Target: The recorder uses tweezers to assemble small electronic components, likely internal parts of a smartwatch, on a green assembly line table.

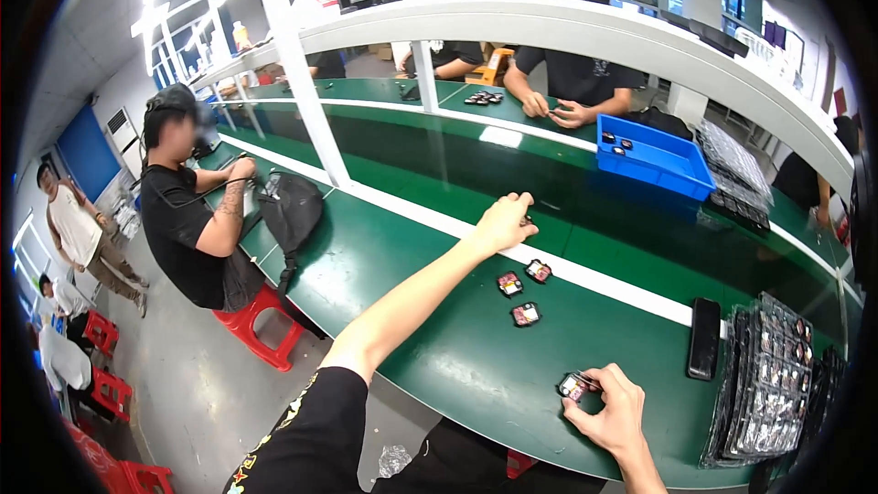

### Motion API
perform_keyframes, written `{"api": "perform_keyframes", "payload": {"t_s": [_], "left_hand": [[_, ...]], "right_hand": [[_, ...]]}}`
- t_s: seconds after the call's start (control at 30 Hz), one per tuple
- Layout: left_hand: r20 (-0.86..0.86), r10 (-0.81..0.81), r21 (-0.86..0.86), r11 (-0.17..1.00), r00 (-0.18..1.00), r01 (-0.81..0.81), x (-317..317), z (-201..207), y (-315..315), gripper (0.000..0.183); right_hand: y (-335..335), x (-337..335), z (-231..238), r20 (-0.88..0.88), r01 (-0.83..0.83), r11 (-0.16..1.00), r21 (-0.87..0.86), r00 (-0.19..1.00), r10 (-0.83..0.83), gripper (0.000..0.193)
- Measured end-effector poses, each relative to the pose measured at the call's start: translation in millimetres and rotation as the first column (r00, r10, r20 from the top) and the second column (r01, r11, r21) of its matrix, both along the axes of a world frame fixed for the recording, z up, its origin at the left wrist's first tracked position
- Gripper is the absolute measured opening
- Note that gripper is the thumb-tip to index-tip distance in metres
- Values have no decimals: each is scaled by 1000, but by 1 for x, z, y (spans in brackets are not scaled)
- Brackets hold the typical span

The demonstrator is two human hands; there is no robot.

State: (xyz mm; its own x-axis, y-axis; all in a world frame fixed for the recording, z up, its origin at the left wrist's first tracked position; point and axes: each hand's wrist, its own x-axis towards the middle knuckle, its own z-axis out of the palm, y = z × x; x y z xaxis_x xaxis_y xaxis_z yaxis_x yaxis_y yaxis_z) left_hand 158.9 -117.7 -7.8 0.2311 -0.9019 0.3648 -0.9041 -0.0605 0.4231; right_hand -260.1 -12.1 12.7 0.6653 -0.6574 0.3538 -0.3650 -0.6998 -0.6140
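My left hand (503,224) reaches far out over the white rail (604,284). Its fingers are bent round a small dark part (528,220), mostly hidden beneath them. Near the bench's front edge, my right hand (615,410) pinches a small black-framed electronic module (573,387) between thumb and fingers. Three similar modules lie loose on the green bench between my hands: one module (539,271) closest to the rail, another (509,284) to its left, and a third (526,314) nearer me.
A black phone (704,338) lies right of my hands, beside stacked clear trays (768,380) of small parts. Across the belt stands a blue bin (654,160) holding a few modules. A black bag (291,210) and a seated co-worker (187,210) are at left; another person sits opposite.
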Motion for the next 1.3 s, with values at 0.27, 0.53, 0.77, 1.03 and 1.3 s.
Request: {"api": "perform_keyframes", "payload": {"t_s": [0.27,0.53,0.77,1.03,1.3], "left_hand": [[-150,-86,-87,993,985,74,29,3,54,63],[-58,188,-10,982,980,-189,176,15,162,43],[92,307,152,936,947,-318,297,17,222,41],[291,377,143,892,879,-429,292,37,245,43],[107,-313,-240,913,944,330,-33,72,227,19]], "right_hand": [[2,7,-4,51,19,1000,-10,999,-19,44],[-3,5,-6,51,-17,1000,-22,999,18,41],[1,10,1,42,-25,1000,-7,999,25,41],[0,11,-4,46,-35,999,1,998,35,41],[2,-3,-2,11,-41,996,-75,999,42,42]]}}
